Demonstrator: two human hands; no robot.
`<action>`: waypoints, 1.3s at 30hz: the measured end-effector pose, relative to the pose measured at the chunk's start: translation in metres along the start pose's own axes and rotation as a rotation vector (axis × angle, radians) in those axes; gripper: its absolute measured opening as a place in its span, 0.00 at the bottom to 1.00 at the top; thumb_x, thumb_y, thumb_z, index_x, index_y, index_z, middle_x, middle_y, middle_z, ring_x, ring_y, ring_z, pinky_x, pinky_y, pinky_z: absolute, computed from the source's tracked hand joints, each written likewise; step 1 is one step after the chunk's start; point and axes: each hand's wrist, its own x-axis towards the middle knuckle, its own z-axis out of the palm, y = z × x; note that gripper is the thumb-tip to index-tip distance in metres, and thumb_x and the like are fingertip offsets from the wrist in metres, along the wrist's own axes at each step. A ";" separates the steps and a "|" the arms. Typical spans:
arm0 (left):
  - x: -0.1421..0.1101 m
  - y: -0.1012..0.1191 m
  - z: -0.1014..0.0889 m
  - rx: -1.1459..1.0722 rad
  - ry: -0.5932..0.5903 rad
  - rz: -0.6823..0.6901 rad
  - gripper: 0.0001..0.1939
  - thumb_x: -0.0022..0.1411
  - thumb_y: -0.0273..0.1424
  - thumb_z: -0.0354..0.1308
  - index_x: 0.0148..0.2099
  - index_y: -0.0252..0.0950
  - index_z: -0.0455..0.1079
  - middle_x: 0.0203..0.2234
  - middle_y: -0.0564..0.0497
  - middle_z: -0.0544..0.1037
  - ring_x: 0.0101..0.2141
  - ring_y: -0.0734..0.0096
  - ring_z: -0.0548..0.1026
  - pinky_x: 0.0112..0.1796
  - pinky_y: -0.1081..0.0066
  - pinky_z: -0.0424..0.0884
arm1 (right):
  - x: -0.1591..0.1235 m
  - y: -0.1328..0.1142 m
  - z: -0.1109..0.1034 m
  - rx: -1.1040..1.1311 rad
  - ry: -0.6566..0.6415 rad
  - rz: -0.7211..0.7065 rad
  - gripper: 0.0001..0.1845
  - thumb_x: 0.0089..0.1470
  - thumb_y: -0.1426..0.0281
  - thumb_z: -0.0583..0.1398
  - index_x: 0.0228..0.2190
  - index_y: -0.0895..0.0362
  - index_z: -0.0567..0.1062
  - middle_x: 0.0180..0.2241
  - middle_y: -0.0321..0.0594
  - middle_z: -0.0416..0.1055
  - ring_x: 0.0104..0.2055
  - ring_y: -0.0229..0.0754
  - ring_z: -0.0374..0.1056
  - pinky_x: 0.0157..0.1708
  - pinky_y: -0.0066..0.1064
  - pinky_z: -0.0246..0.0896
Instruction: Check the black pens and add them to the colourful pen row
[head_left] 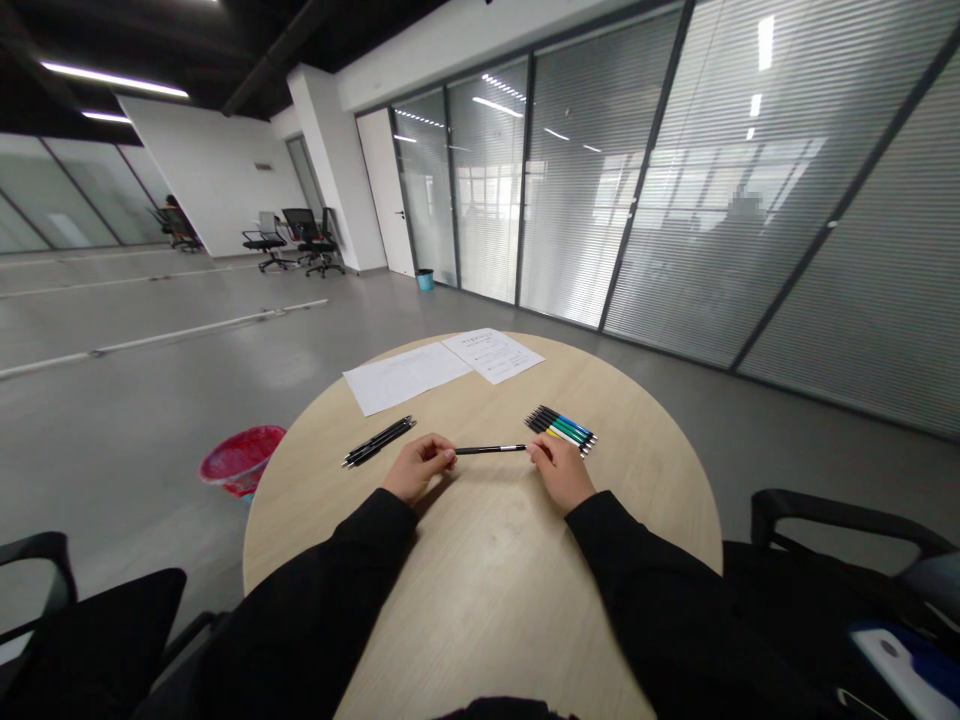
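A slim black pen (489, 450) with a pale band near its right end stretches level between my two hands, low over the table. My left hand (421, 467) pinches its left end between thumb and fingers. At the other end, the fingertips of my right hand (559, 470) close on the pen's tip. Several black pens (379, 441) lie side by side to the left of my left hand. Just beyond my right hand is a row of pens with blue, green, yellow and white barrels (564, 427), partly covered by that hand.
The round wooden table (495, 600) carries a blank-looking sheet (405, 377) and a printed sheet (493, 354) at its far side. A red basin (244, 460) stands left of the table. Black chairs flank me, one at the left (97, 640) and one at the right (810, 610).
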 end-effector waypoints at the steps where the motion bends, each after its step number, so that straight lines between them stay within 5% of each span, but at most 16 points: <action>1: 0.000 0.000 0.000 -0.001 0.001 -0.001 0.16 0.51 0.41 0.66 0.32 0.33 0.69 0.21 0.53 0.75 0.24 0.73 0.72 0.28 0.72 0.68 | 0.000 0.000 0.000 0.002 -0.002 -0.001 0.13 0.59 0.67 0.53 0.24 0.56 0.70 0.23 0.35 0.68 0.27 0.39 0.62 0.28 0.28 0.51; 27: -0.001 0.001 0.001 -0.016 0.025 -0.010 0.16 0.50 0.40 0.67 0.32 0.33 0.70 0.21 0.53 0.75 0.23 0.74 0.71 0.28 0.73 0.66 | -0.001 0.000 0.001 0.009 -0.016 -0.037 0.15 0.61 0.67 0.51 0.25 0.56 0.69 0.22 0.35 0.67 0.28 0.39 0.62 0.29 0.28 0.51; 39: -0.003 0.006 0.004 -0.058 0.007 -0.015 0.16 0.50 0.39 0.68 0.31 0.32 0.69 0.21 0.53 0.75 0.23 0.75 0.71 0.27 0.73 0.66 | 0.000 0.001 0.002 0.032 0.024 -0.059 0.12 0.58 0.69 0.54 0.31 0.56 0.77 0.31 0.41 0.75 0.33 0.42 0.68 0.33 0.30 0.59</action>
